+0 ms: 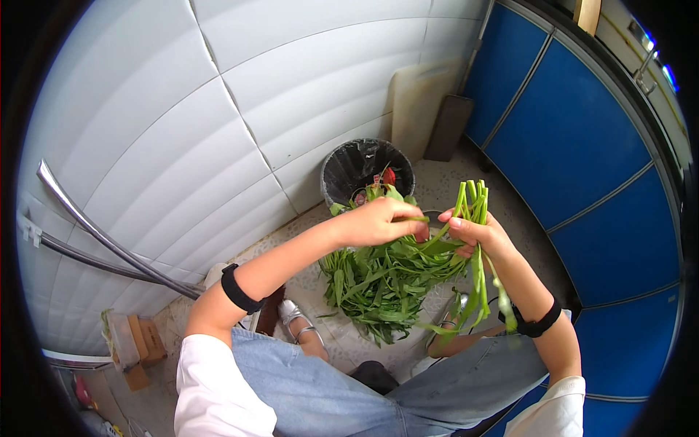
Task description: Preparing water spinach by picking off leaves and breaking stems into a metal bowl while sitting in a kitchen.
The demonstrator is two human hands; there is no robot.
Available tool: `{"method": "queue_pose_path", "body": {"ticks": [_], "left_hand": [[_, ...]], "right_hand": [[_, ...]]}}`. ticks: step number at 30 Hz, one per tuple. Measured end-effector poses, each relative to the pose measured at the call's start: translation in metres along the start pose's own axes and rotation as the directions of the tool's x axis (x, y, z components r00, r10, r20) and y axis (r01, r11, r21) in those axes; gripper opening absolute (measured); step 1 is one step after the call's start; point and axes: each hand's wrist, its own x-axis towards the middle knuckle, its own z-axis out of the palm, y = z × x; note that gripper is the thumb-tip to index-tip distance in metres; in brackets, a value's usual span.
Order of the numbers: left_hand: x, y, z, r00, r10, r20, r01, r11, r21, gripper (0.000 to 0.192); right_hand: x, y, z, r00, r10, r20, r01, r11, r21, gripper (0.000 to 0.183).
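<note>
My right hand point(478, 229) grips a bunch of green leafy vegetable stems point(474, 199), their cut ends upright above the fist and their leaves hanging below. To its left, my left hand point(387, 221) pinches a short piece of green stem point(412, 219) between thumb and fingers. Under both hands a large heap of long-leaved greens point(377, 284) lies on the speckled floor between my feet. Just beyond my left hand stands a round bin point(333, 175) lined with a black plastic bag, with leaves and a red scrap in it. A metal rim point(431, 213) shows partly behind the hands.
White tiled wall point(306, 71) runs along the left and back. A pale board point(412, 109) and a dark slab point(449, 128) lean there. Blue cabinets point(568, 109) line the right. Cardboard boxes point(153, 341) and metal tubes point(98, 235) are at the left.
</note>
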Motion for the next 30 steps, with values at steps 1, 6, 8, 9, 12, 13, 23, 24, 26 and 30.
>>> {"method": "queue_pose_path", "body": {"ticks": [1, 6, 8, 9, 12, 13, 23, 24, 26, 30], "left_hand": [[-0.003, 0.004, 0.002, 0.999, -0.046, 0.023, 0.046, 0.999, -0.001, 0.026], [-0.007, -0.002, 0.004, 0.986, -0.142, 0.088, 0.129, 0.982, 0.135, 0.027], [-0.008, -0.009, 0.005, 0.987, -0.131, 0.095, 0.118, 0.984, 0.135, 0.027], [-0.009, -0.013, 0.004, 0.987, -0.124, 0.1, 0.11, 0.985, 0.135, 0.028], [-0.011, -0.022, -0.001, 0.955, -0.272, 0.119, 0.232, 0.933, 0.274, 0.028], [-0.013, -0.028, -0.003, 0.955, -0.271, 0.121, 0.23, 0.934, 0.273, 0.028], [-0.017, -0.034, 0.013, 0.988, 0.151, -0.025, -0.112, 0.822, 0.558, 0.014], [-0.018, -0.032, 0.018, 0.99, 0.144, -0.002, -0.115, 0.796, 0.594, 0.019], [-0.018, -0.027, 0.025, 0.997, 0.078, -0.022, -0.049, 0.793, 0.607, 0.019], [-0.015, -0.033, 0.025, 0.992, -0.01, -0.128, 0.085, 0.795, 0.6, 0.017]], "right_hand": [[0.001, 0.001, -0.001, 1.0, 0.001, 0.004, -0.001, 1.0, 0.0, 0.026], [0.005, 0.002, -0.003, 1.0, 0.017, 0.0, -0.018, 0.999, 0.039, 0.025], [0.006, 0.003, -0.004, 1.0, 0.023, -0.014, -0.022, 0.999, 0.025, 0.025], [0.008, 0.004, -0.005, 0.999, 0.029, -0.026, -0.028, 1.0, 0.013, 0.024], [0.014, 0.011, -0.012, 0.989, 0.01, -0.147, -0.01, 1.0, 0.002, 0.023], [0.013, 0.009, -0.015, 0.986, 0.005, -0.165, 0.001, 0.999, 0.032, 0.022], [0.02, 0.014, -0.021, 0.984, -0.021, -0.178, 0.007, 0.997, -0.079, 0.021], [0.021, 0.014, -0.023, 0.982, -0.023, -0.187, 0.013, 0.998, -0.059, 0.021], [0.021, 0.013, -0.027, 0.981, -0.024, -0.194, 0.015, 0.999, -0.049, 0.021], [0.021, 0.015, -0.024, 0.973, -0.08, -0.217, 0.067, 0.995, -0.068, 0.021]]}}
